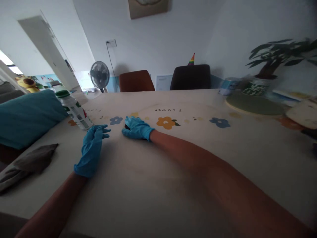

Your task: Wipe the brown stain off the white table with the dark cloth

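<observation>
Both of my hands wear blue disposable gloves. My right hand (pixel 137 128) presses down on the table (pixel 138 185), beside a blue printed flower. Its fingers curl over a small dark thing (pixel 127 127), mostly hidden beneath the palm, so its kind does not show. To the left, my left hand (pixel 92 147) is just above or on the tabletop, fingers stretched out and holding nothing. Just beyond its fingers a white spray or pour bottle (pixel 78 112) with a green cap stands tilted in the view. A crumpled grey cloth (pixel 34 159) lies at the table's left side.
At the right back, a potted plant (pixel 259 86) stands on a green round mat (pixel 252 105), near a blurred blue-white container (pixel 229 86). Two chairs, one brown (pixel 136 81) and one dark (pixel 190 77), stand behind the table. A teal cushion (pixel 32 117) is at left; a fan (pixel 99 75) stands beyond.
</observation>
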Tool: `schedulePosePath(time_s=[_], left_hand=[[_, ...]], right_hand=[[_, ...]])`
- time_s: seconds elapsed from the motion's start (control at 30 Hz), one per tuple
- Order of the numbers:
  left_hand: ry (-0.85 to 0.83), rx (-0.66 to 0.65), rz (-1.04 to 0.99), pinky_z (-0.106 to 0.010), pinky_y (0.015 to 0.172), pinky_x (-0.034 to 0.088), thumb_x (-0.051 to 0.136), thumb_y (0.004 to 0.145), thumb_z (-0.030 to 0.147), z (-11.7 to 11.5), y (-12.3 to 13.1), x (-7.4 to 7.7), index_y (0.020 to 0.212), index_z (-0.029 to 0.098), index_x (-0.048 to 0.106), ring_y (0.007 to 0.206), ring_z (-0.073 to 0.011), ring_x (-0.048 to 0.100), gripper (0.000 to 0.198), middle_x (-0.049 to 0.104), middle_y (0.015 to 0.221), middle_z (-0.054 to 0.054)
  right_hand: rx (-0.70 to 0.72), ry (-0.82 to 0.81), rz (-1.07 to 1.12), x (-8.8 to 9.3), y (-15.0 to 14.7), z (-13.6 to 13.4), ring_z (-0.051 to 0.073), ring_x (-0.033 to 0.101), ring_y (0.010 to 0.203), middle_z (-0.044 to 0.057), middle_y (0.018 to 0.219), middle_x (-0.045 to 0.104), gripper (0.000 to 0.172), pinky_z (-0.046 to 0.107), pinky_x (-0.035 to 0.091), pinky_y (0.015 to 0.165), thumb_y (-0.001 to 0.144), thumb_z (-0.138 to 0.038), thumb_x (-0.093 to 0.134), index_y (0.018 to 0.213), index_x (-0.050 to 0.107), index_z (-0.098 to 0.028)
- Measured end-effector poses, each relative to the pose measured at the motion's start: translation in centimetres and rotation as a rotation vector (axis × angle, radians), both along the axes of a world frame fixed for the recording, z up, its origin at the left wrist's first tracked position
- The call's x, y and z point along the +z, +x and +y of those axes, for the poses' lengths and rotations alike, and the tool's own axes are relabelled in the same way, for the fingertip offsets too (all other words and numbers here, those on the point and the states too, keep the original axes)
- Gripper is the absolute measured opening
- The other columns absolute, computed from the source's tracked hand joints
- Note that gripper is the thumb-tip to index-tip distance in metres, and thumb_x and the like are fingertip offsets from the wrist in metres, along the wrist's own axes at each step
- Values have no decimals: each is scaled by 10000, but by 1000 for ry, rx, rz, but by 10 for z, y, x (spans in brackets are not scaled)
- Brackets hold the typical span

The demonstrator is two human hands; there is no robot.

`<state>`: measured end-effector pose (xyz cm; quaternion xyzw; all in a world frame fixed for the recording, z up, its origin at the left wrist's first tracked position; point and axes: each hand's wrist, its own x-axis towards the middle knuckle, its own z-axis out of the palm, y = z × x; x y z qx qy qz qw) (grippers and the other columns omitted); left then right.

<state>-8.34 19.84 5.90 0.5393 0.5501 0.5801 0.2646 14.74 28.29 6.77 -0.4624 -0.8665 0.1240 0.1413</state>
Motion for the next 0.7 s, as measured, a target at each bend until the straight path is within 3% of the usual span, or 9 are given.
schedulePosePath(time_s=[0.1,0.2,0.27,0.37,0.47,0.57,0.7], left_hand=[[-9,1,-32,-417,949,661,650,1082,435,1,-2,3,1180,199,726,982,-262,775,267,826,1256,-137],[-7,16,-66,-401,960,647,637,1097,395,0,-1,7,1164,184,713,989,-242,759,234,809,1288,-142],[-13,17,-77,-386,959,634,633,1107,361,-1,0,10,1166,171,710,982,-226,746,214,803,1275,-139],[-26,16,-77,-376,962,624,616,1123,323,-2,0,12,1159,160,703,972,-211,733,189,804,1241,-128],[-37,31,-66,-366,962,620,590,1127,299,-1,-2,13,1131,160,680,996,-206,731,165,801,1271,-136],[-58,45,-74,-346,960,616,567,1122,277,-1,-3,15,1129,162,653,1036,-196,728,143,784,1347,-162],[-77,39,-99,-348,978,610,567,1124,263,-2,-4,16,1117,165,646,1058,-195,733,126,786,1362,-152]], right_hand=[[-16,25,-99,7,-27,2,381,742,1518,89,1714,778,644,476,594,1304,1183,-702,621,1495,777,-161],[77,30,-149,6,-35,-14,333,742,1522,45,1736,768,626,462,595,1300,1168,-754,636,1481,777,-231],[171,34,-150,1,-32,-32,327,688,1611,25,1815,702,635,490,540,1367,1161,-749,653,1570,752,-274],[309,-4,-106,-9,-19,-61,374,522,1786,32,1932,538,778,566,398,1482,1144,-721,703,1803,637,-312],[433,-78,-59,-14,11,-89,394,423,1845,-5,1944,493,809,596,283,1537,1136,-685,708,1876,593,-379],[500,-125,-4,-13,59,-118,404,387,1858,-41,1950,476,768,631,170,1563,1172,-670,611,1898,565,-424],[427,-162,24,-12,136,-158,401,405,1847,-77,1928,505,753,668,153,1560,1184,-664,595,1917,487,-527]])
